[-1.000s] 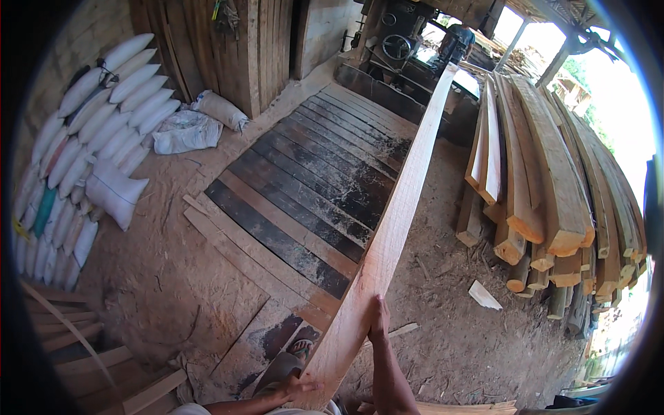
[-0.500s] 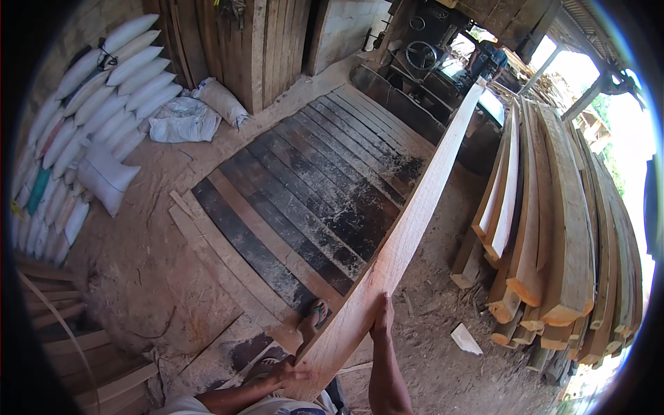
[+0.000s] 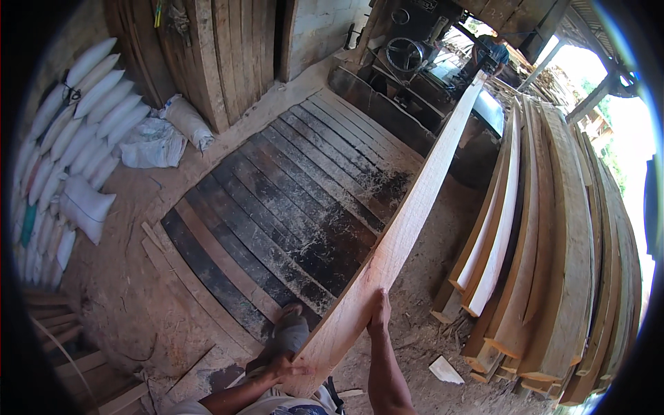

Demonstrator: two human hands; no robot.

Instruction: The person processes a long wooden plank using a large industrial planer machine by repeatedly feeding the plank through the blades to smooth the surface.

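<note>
Stacked beams (image 3: 553,256): lying lengthwise around three o'clock.
Long plank (image 3: 391,259): stretching from six o'clock toward one.
Left hand (image 3: 283,371): clasping near end at six, fingers across face.
Right hand (image 3: 379,312): gripping right edge at five.

Daylight: glare, blown out, right edge; bluish fringe above. Shade: dim, upper left. Distortion: fisheye; stacked beams (image 3: 564,242) bowed at right; corners black.

Daylight (image 3: 633,128) floods in at the right past wooden posts (image 3: 590,99), while a grey block wall (image 3: 319,34) and upright-plank partition (image 3: 238,62) border a dirt floor (image 3: 121,259) partly laid with sawdust-strewn dark boards (image 3: 277,190).
</note>
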